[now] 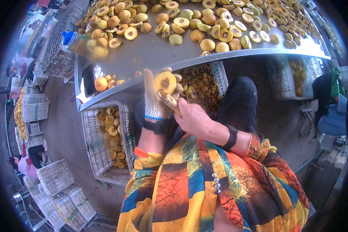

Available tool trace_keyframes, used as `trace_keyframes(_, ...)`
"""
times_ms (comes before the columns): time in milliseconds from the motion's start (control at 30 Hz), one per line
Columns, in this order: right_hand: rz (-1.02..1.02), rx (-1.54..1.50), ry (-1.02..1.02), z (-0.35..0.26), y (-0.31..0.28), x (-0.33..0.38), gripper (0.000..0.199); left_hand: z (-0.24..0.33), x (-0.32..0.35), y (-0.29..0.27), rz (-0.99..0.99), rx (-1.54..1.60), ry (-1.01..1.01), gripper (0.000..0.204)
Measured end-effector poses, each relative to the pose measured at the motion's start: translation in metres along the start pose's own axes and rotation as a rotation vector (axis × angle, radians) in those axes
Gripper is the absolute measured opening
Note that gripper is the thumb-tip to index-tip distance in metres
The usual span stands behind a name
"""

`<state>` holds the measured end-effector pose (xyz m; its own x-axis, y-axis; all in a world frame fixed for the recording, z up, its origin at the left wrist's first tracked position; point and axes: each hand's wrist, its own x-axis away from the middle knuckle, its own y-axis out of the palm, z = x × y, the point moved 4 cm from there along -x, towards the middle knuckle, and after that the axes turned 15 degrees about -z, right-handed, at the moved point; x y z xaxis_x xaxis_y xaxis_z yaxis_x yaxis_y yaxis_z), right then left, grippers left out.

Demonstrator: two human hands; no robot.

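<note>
My left hand [150,101], in a white knitted glove, holds a halved yellow peach [165,79] with its cut side up and a brown centre showing. My bare right hand [199,120] is closed around the handle of a small pitting tool [171,102]. The tool's metal end touches the lower edge of the peach half; its exact shape is hard to make out. Both hands are in front of the near edge of a metal table [154,54]. Many halved peaches [220,33] lie across the table's far part.
A crate [89,145] of peach halves stands at my left; another crate [221,75] with fruit pieces is under the table edge. A blue-capped bottle [78,43] and a dark flat object [89,80] lie on the table's left. Other people [27,161] sit farther off among stacked crates [56,178].
</note>
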<state>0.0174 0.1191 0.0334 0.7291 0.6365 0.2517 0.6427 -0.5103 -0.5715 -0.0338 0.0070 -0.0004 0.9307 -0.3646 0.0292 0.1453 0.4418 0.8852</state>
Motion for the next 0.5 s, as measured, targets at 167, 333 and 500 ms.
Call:
trace_keyframes(167, 0.196, 0.053, 0.092, 0.015, -0.019, -0.004, 0.021, 0.006, -0.001, 0.012, 0.271, -0.242, 0.134, 0.058)
trace_keyframes(333, 0.153, 0.005, 0.118, 0.023, -0.019, -0.005, 0.024, -0.004, -0.001, 0.011, 0.253, -0.463, 0.192, 0.058)
trace_keyframes(500, 0.116, 0.004, 0.184, 0.022, -0.015, -0.004, 0.021, -0.015, 0.001, 0.022, 0.294, -0.542, 0.282, 0.057)
